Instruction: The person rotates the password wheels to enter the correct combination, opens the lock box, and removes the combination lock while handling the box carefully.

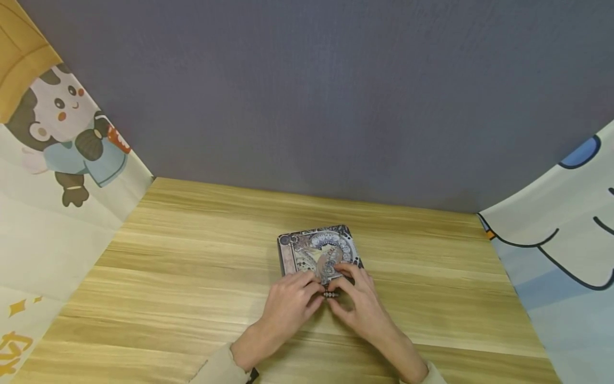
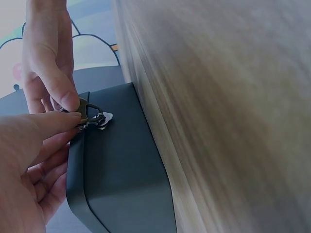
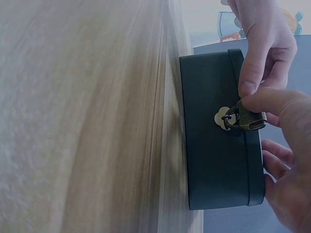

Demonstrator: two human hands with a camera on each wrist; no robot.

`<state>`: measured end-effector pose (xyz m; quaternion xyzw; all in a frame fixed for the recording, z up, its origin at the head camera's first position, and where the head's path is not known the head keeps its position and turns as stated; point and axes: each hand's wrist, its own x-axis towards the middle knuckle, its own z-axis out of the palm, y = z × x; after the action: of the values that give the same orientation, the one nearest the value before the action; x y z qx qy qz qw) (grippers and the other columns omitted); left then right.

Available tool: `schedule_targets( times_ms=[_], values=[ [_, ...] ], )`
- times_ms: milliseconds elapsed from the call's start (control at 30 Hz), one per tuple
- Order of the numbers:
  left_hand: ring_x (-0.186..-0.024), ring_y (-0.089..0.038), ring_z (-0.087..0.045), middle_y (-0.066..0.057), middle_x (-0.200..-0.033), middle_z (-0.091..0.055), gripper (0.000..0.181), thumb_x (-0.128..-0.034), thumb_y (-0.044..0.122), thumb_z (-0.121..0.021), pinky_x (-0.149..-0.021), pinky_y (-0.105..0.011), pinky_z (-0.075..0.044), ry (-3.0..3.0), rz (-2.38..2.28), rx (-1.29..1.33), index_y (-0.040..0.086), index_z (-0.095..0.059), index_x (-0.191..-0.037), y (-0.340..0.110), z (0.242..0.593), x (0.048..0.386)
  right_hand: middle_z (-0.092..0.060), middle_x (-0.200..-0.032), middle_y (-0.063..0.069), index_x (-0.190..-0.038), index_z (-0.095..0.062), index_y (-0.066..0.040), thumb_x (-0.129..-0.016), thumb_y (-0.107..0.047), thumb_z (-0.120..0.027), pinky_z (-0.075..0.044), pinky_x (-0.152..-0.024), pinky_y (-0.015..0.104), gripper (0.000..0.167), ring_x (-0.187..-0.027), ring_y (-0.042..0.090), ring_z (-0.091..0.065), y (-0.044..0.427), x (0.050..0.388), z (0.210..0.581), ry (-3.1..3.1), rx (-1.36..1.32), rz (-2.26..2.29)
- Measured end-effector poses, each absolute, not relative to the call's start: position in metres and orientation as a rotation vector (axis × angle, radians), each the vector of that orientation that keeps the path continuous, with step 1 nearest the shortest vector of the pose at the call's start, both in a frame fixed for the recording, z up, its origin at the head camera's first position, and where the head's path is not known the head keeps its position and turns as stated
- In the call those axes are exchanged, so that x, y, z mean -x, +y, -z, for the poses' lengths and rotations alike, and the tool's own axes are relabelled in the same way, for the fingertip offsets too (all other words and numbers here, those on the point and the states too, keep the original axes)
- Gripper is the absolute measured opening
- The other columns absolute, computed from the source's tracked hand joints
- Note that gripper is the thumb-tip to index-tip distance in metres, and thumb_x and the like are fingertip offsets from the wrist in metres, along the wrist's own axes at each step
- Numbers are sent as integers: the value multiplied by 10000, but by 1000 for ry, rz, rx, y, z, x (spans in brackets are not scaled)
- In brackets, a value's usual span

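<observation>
A dark box [image 3: 214, 170] with a lid printed in an ornate pattern [image 1: 331, 242] sits on the table. On its front is a pale metal clasp plate [image 3: 222, 119] with a loop. Through that loop hangs the shackle of a small bronze padlock [image 3: 251, 118]. My left hand [image 1: 292, 296] pinches the padlock from the left, its other fingers near the lid edge. From the opposite side my right hand [image 1: 360, 304] grips the padlock with its thumb, and other fingers touch the lid. Whether the shackle is latched cannot be told.
The wood-grain table [image 1: 192, 256] extends around the box. A grey panel [image 1: 307, 96] rises behind it. Cartoon-printed sheets [image 1: 86, 229] stand along the left and right sides.
</observation>
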<state>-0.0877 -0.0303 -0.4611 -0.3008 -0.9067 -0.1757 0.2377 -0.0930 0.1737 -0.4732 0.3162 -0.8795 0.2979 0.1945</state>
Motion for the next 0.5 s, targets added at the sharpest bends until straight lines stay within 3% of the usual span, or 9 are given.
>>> schedule_targets(
  times_ms=[500],
  values=[
    [-813, -64, -647, 88, -916, -690, 182, -765, 256, -905, -705, -205, -548, -2487, 482, 826, 195, -785, -887, -31, 459, 87, -601, -1309, 146, -963, -656, -206, -710, -151, -893, -507, -930, 563, 351, -1163, 326, -579, 173, 93, 473, -2480, -880, -823]
  ],
)
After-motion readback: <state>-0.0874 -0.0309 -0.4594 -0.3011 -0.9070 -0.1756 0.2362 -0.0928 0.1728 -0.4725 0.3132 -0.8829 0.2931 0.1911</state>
